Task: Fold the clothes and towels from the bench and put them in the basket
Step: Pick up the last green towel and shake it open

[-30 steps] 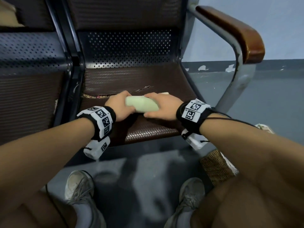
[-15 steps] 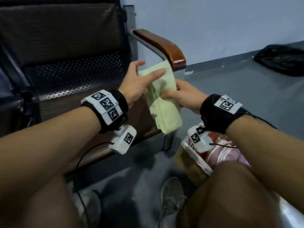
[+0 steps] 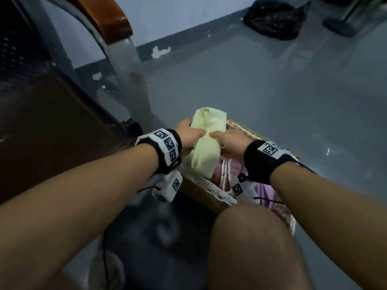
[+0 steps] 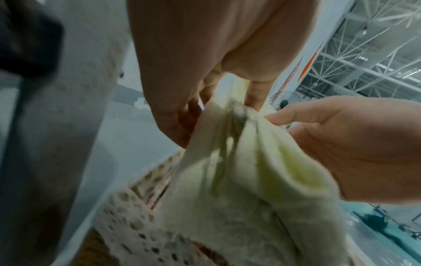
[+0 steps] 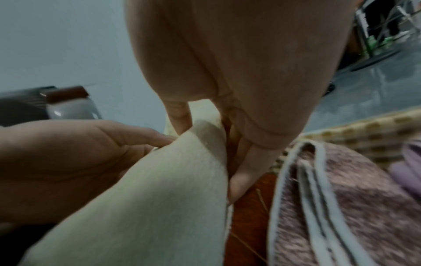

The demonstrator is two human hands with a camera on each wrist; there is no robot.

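The folded pale-green towel (image 3: pixel 206 141) hangs between both hands, the left hand (image 3: pixel 189 133) and right hand (image 3: pixel 231 143) each pinching its sides, directly above the wicker basket (image 3: pixel 249 130) containing a pink towel (image 3: pixel 227 171) below the right hand.

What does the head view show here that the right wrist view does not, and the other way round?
Only the head view shows both wristbands, the person's knee, the black bag on the floor by the wall, and the basket's lace trim. Only the right wrist view shows the white-edged layers of the pink towel close up, and the right hand's fingers tucked behind the cloth. Both show the pale green towel held by the left hand and right hand over the woven basket, and the bench's brown armrest.
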